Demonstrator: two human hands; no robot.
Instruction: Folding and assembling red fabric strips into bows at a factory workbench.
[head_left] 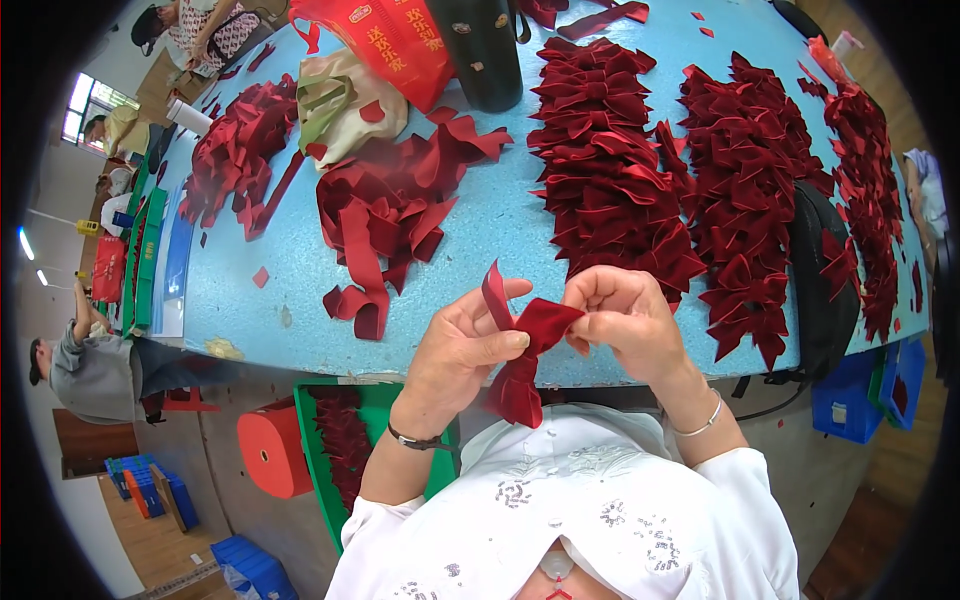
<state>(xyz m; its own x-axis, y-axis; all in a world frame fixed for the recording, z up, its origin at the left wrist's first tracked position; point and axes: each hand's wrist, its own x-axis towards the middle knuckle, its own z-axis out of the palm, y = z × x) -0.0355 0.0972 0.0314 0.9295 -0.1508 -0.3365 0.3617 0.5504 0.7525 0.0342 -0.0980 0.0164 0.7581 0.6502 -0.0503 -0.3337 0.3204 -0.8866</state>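
A dark red velvet ribbon bow hangs between my two hands, just above the front edge of the blue table. My left hand is closed on its middle, thumb pressed against the fingers, and one ribbon tail sticks up between them. With thumb and forefinger, my right hand pinches the upper right corner of the same ribbon. Beyond my left hand lies a loose heap of cut red ribbon strips. Behind my right hand, finished-looking bows are piled in a long row.
More bow rows fill the right side, beside a black bag. A dark bottle, red bag and cloth pouch stand at the back. Below the edge are a green crate and red roll. Other people sit leftward.
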